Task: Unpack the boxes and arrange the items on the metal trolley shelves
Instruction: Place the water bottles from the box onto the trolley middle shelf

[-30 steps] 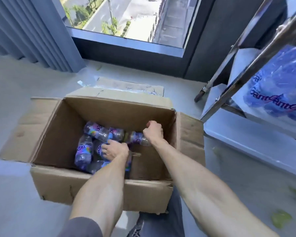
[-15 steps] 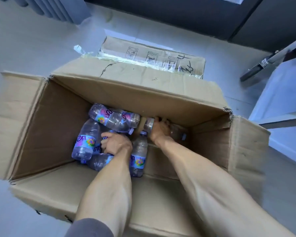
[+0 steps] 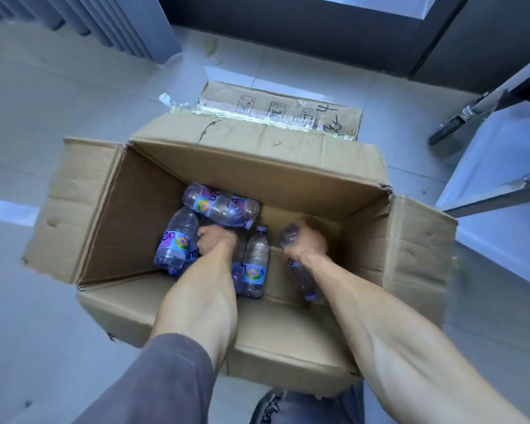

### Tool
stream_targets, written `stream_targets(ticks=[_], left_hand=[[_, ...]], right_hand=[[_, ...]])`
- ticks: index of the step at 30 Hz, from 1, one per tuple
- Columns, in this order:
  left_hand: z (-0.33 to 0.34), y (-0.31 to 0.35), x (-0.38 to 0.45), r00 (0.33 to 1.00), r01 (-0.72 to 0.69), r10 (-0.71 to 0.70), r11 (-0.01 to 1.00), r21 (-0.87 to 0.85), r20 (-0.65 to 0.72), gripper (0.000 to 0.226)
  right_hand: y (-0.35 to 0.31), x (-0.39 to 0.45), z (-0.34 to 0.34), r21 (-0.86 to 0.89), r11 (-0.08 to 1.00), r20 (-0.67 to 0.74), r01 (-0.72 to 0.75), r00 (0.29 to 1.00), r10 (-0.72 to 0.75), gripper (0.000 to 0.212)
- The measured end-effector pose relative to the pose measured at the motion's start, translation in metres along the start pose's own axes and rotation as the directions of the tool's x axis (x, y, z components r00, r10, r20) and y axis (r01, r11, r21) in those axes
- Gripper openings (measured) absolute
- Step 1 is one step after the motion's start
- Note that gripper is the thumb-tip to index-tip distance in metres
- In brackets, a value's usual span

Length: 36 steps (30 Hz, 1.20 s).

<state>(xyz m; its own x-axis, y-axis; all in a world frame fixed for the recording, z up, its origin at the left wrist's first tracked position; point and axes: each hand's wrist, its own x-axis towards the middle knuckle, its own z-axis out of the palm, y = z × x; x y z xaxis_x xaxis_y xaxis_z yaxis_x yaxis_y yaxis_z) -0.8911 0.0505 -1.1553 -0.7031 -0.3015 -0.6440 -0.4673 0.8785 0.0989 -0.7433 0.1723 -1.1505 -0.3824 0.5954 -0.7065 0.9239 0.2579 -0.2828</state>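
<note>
An open cardboard box [image 3: 288, 166] sits on the floor with several small water bottles lying in its bottom left part. My left hand [image 3: 216, 241] is down among them, fingers curled round a bottle that is mostly hidden under it. My right hand [image 3: 306, 243] grips a clear bottle [image 3: 303, 278] in the box's right half, its cap end pointing toward me. Loose bottles lie beside my hands: one at the left [image 3: 176, 243], one at the back [image 3: 219, 206], one between my arms [image 3: 254, 264]. The metal trolley [image 3: 499, 166] shows at the right edge.
The box flaps [image 3: 423, 258] stand open on all sides. A flattened taped flap [image 3: 282, 108] lies behind the box. A curtain [image 3: 104, 29] hangs at the back left, and a dark window wall runs along the back. My shoe [image 3: 270, 405] is below the box.
My right hand has pulled a bottle from the back wall toward the box's right half and turned it lengthwise. My left hand stays among the bottles. The view has shifted a little.
</note>
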Motion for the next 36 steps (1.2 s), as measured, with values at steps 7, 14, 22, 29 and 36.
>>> stream_targets(ticks=[7, 14, 22, 29, 36], left_hand=[[-0.009, -0.025, -0.092, 0.996, -0.018, 0.049, 0.932, -0.361, 0.076, 0.076], [-0.017, -0.06, -0.225, 0.98, -0.152, 0.198, 0.755, -0.639, 0.001, 0.072], [-0.021, -0.117, -0.379, 0.764, -0.58, 0.57, 0.403, -0.708, -0.301, 0.058], [-0.01, -0.156, -0.482, 0.523, -0.359, 0.826, -0.01, -0.933, -0.21, 0.069], [0.016, -0.197, -0.512, 0.11, -0.115, 0.98, 0.176, -0.978, 0.164, 0.057]], right_hand=[[-0.013, -0.084, -0.039, 0.239, 0.965, -0.309, 0.109, 0.951, -0.031, 0.079], [0.016, -0.197, -0.107, 0.339, 0.837, -0.674, 0.43, 0.732, -0.103, 0.067], [0.134, -0.342, -0.139, 0.734, 0.225, -0.667, 0.641, 0.615, 0.422, 0.071], [0.249, -0.412, -0.116, 0.536, -0.367, -0.636, 0.76, 0.65, 0.417, 0.057], [0.31, -0.456, -0.097, 0.562, -0.484, -0.619, 0.67, 0.73, 0.292, 0.057]])
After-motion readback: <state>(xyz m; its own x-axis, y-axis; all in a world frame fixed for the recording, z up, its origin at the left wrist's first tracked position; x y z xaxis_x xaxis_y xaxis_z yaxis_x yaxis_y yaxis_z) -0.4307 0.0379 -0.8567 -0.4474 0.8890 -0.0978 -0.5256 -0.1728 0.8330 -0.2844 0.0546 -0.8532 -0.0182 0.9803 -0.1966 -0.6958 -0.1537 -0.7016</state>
